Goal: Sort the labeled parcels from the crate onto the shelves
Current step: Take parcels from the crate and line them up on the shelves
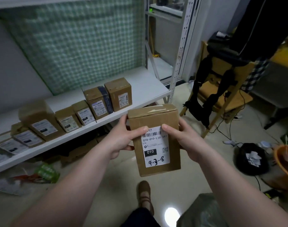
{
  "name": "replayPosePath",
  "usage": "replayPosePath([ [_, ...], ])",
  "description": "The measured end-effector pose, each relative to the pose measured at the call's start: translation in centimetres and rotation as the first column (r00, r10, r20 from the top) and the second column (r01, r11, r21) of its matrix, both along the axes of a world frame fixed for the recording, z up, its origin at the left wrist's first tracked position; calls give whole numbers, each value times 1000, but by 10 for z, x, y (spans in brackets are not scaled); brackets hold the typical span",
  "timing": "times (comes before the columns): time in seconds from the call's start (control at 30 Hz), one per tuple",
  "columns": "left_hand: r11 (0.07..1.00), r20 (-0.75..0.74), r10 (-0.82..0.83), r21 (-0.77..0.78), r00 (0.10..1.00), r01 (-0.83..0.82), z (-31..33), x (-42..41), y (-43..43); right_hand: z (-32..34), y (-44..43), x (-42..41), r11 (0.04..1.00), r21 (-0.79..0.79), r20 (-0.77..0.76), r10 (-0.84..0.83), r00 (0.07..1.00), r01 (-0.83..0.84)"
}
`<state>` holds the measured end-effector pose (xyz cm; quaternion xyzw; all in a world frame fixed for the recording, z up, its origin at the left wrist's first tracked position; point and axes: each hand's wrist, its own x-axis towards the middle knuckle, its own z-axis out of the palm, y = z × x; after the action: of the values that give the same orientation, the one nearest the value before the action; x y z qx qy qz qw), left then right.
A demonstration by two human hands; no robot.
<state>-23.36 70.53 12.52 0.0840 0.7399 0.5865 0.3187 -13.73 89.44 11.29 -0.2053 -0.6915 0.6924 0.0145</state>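
One parcel is held up over the floor, just off the shelf edge. L hand and R hand each have a firm grip on its sides, thumbs on the label, marked 010 and 4-3-8. The shelf has a row of boxes, at least 7; the far left is too blurred to count. Nearby: 1 wooden chair w/ black straps, 1 black bag, 1 orange basin.

Matt cardboard parcel, glossy tape, paper label, white shelf
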Motion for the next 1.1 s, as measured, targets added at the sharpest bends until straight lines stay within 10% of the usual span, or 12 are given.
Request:
replayPosePath([
  [1.1,937,41,342,69,939,-344,-105,-347,257,-157,300,-421,931,-103,240,365,899,-351],
])
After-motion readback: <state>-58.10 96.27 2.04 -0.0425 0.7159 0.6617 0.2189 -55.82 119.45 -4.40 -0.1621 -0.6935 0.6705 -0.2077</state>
